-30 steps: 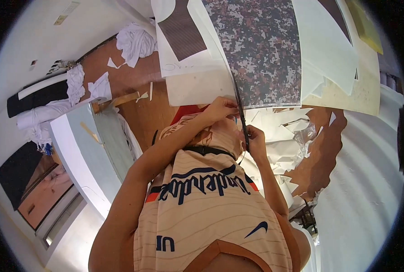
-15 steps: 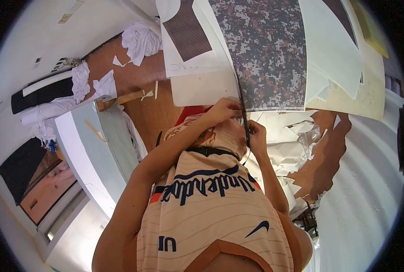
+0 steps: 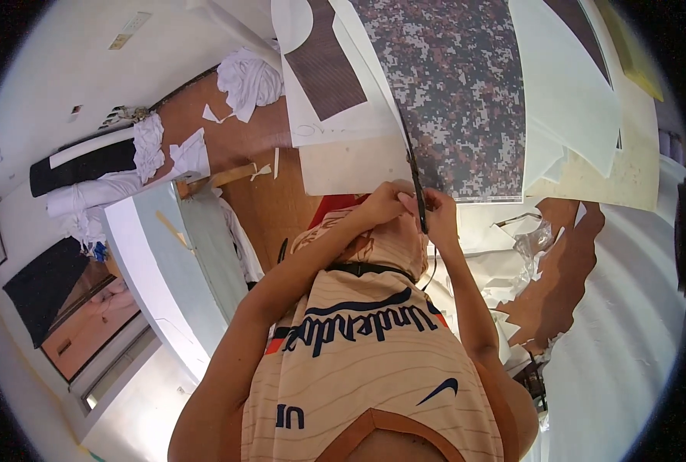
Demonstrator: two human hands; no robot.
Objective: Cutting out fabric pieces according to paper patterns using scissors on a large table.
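A narrow dark strip (image 3: 414, 171) runs down along the left edge of a digital camouflage sheet (image 3: 455, 100) and hangs past its near corner. From the left, my left hand (image 3: 388, 202) closes its fingers on the strip's lower part. On the other side, my right hand (image 3: 443, 215) pinches the same part, its fingertips close to those of the left. The strip's lower end sticks out just below the fingers. A thin dark cord (image 3: 434, 268) dangles beneath my right hand. What the fingertips press on is partly hidden.
Beside the camouflage sheet lie a beige board (image 3: 343, 168), a dark ribbed piece (image 3: 326, 81) and white sheets (image 3: 570, 92). Crumpled clear plastic (image 3: 534, 250) and brown torn material (image 3: 562, 281) are at the right. White cloth (image 3: 247, 81) is heaped on the floor at far left.
My right hand has moved up along the strip, closer to my left hand. Less of the strip hangs down now. The view has shifted slightly.
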